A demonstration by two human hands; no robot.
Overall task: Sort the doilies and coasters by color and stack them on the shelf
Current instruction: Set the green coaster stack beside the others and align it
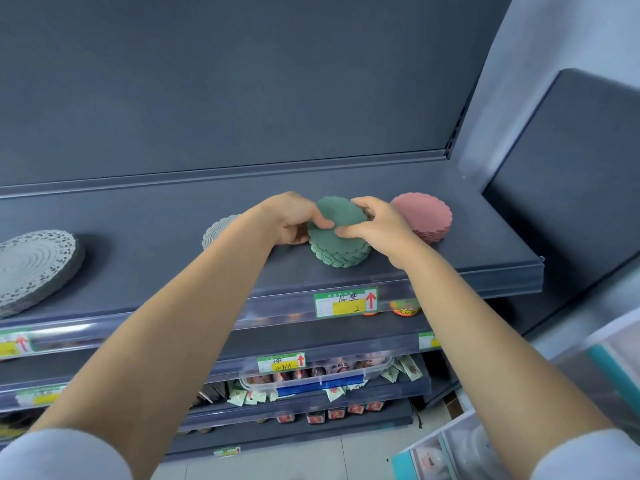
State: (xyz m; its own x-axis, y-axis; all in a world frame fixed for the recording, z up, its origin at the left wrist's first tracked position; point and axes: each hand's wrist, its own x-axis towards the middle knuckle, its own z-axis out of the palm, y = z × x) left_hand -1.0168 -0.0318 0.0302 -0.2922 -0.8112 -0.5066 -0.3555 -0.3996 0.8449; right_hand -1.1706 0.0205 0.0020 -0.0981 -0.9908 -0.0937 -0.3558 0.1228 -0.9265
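A stack of green scalloped coasters (341,251) stands on the dark grey shelf (485,237). My left hand (291,220) and my right hand (377,223) pinch the top green coaster (341,211) from either side, its far edge tilted up over the stack. A pink coaster stack (427,214) sits just right of my right hand. A small white lace doily pile (216,230) lies partly hidden behind my left forearm. A large white lace doily stack (34,265) lies at the shelf's far left.
A price label (346,303) hangs on the shelf's front rail. Lower shelves hold a clear lidded box (311,375), green packets and jars. Clear plastic drawers (450,452) stand at the lower right. The shelf's side panel (571,185) rises on the right.
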